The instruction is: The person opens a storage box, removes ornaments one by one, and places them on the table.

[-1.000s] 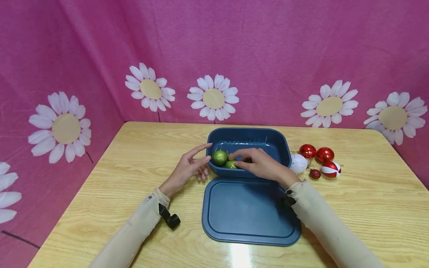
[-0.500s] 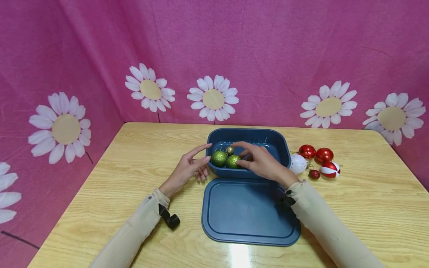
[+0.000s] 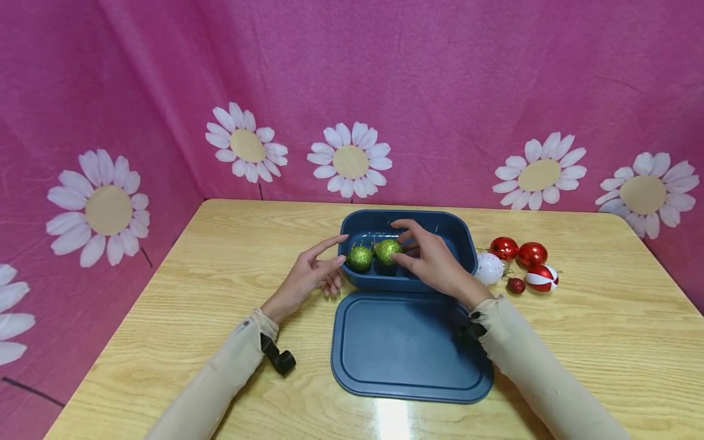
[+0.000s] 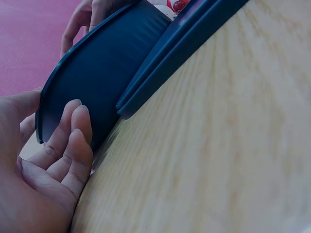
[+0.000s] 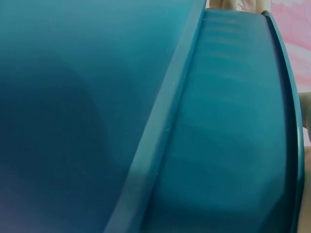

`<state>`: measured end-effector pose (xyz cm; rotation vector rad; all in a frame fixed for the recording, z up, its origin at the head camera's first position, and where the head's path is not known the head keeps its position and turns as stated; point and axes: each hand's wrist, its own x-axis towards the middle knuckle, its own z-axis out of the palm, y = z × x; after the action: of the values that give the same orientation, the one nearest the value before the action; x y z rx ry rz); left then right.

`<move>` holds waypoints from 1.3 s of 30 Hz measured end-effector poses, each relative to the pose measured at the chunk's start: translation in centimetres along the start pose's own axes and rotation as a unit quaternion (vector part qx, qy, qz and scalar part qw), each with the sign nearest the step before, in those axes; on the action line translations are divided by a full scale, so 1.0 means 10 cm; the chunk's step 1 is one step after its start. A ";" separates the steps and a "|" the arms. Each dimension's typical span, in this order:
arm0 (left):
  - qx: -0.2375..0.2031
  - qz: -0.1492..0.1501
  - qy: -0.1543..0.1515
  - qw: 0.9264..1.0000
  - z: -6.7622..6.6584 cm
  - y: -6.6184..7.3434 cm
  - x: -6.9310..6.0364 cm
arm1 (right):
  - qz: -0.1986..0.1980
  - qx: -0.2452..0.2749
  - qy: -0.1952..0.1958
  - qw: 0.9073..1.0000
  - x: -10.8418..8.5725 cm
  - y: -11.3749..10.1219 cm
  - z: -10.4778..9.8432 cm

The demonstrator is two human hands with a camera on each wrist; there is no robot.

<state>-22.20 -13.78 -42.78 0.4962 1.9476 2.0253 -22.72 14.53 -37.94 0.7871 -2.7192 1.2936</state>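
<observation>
A dark blue food container (image 3: 404,282) stands on the table with glittery green bauble ornaments inside. My left hand (image 3: 308,275) is at its left end, index finger and thumb stretched out to touch the rim. The other fingers bend loosely beside the outer wall (image 4: 107,63) in the left wrist view. Over the container, my right hand (image 3: 431,256) pinches one green bauble (image 3: 388,252), raised a little off the bottom. A second green bauble (image 3: 360,259) lies to its left. The small gold bauble is mostly hidden.
The flat blue lid (image 3: 412,348) lies in front of the container. To the right are a white speckled bauble (image 3: 489,269), two shiny red baubles (image 3: 532,254), a small dark red one (image 3: 516,285) and a red-and-white one (image 3: 542,278). A pink flowered cloth (image 3: 440,91) hangs behind.
The right hand has moved up and slightly right, and the green bauble has risen with it, covering most of the gold one. The left hand has stayed at the rim.
</observation>
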 end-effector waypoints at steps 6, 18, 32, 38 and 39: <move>0.001 0.002 0.000 1.000 0.00 0.00 -0.01 | 0.009 0.004 0.004 1.000 0.00 0.00 0.01; 0.011 0.002 -0.001 1.000 -0.01 0.04 -0.03 | 0.004 -0.013 0.028 1.000 -0.02 -0.07 -0.07; -0.002 0.005 0.000 1.000 0.00 0.03 0.00 | -0.031 -0.060 0.047 0.997 -0.24 -0.13 -0.30; 0.001 0.003 -0.004 1.000 0.00 0.02 0.00 | -0.017 -0.070 0.050 0.996 -0.39 -0.09 -0.41; 0.002 0.002 -0.004 1.000 0.00 0.01 0.00 | -0.017 -0.073 0.053 0.996 -0.41 -0.08 -0.43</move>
<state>-22.18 -13.78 -42.65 0.5089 1.9474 2.0199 -19.55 19.03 -35.46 0.7261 -2.6668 1.0836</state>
